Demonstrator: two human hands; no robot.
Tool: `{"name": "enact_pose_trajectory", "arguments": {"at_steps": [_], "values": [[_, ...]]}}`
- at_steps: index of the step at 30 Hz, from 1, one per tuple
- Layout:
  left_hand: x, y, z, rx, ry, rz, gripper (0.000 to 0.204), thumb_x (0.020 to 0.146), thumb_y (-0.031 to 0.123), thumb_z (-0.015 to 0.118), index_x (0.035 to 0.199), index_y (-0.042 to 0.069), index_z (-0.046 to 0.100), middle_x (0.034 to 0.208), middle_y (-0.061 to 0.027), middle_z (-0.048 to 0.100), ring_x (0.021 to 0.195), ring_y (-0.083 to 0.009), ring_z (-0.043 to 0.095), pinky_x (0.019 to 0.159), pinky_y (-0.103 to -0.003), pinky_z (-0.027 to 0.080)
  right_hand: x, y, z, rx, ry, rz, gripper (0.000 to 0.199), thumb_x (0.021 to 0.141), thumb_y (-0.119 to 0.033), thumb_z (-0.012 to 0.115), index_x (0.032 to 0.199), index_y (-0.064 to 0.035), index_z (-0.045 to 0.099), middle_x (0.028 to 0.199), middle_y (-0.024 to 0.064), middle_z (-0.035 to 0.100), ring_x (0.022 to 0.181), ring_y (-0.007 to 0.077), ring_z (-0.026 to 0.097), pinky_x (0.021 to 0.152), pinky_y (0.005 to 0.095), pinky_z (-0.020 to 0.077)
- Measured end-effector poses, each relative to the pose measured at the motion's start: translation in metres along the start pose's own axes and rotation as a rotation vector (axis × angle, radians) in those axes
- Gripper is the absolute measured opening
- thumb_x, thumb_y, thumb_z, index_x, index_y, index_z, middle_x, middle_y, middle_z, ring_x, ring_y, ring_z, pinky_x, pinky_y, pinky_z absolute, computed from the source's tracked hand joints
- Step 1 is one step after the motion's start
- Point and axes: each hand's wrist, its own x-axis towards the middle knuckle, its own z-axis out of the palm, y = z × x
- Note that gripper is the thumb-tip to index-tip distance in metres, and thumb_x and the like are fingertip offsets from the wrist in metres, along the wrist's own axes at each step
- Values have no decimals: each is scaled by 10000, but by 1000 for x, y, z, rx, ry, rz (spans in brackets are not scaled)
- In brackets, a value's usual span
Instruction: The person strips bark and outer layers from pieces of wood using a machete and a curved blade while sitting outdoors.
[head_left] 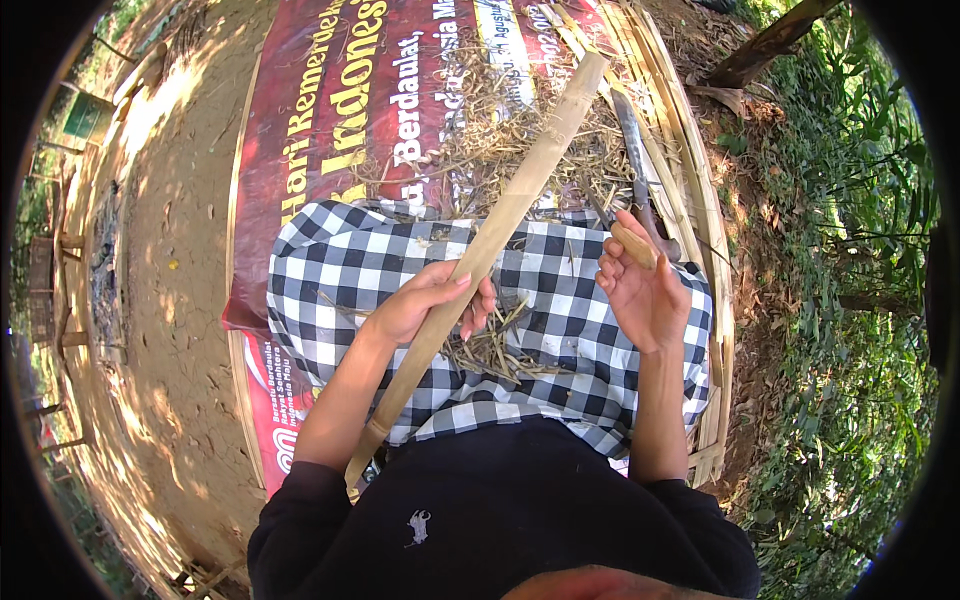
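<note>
A long, flat bamboo slat (540, 165) slants across my lap, from beside my left side up to the far right. My left hand (430, 302) is closed round it near the middle, thumb on top and fingertips showing past its right edge. In my right hand (648, 290), palm turned up, lies the wooden handle of a small knife (634, 246). Its thin, dark blade points up and left, apart from the slat. My fingers curl loosely at the handle. Under both hands, a black-and-white checked cloth (560, 270) covers my legs, with bamboo shavings (490, 350) gathered in its middle.
A large knife (632, 140) with a long blade lies just beyond my right hand. More shavings (500, 130) are strewn over a red printed banner (330, 150). Bamboo strips (690, 150) edge the platform on the right. Bare earth (180, 250) lies left, green plants (850, 220) right.
</note>
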Motion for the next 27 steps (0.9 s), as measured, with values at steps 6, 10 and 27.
{"name": "enact_pose_trajectory", "arguments": {"at_steps": [6, 10, 27], "values": [[2, -4, -15, -1, 20, -20, 377, 1059, 341, 466, 1163, -9, 558, 948, -103, 638, 808, -190, 665, 635, -302, 538, 18, -6, 1, -1236, 227, -256, 362, 974, -291, 681, 1214, -27, 619, 742, 25, 584, 596, 106, 526, 536, 303, 440], [4, 2, -4, 78, 58, 25, 412, 1061, 344, 468, 1235, -22, 545, 903, -89, 629, 790, -199, 668, 666, -315, 550, 33, -17, 6, -1745, 349, -806, 281, 968, -275, 681, 1044, -5, 696, 911, 116, 628, 736, 212, 597, 691, 347, 507], [26, 14, 27, 410, 142, -180, 333, 1072, 353, 491, 1211, 54, 533, 696, 55, 506, 542, -30, 488, 492, -195, 405, 17, 35, 81, -1246, -932, -855, 294, 737, -264, 847, 681, -85, 621, 662, 34, 561, 641, 244, 563, 736, 378, 441]]}}
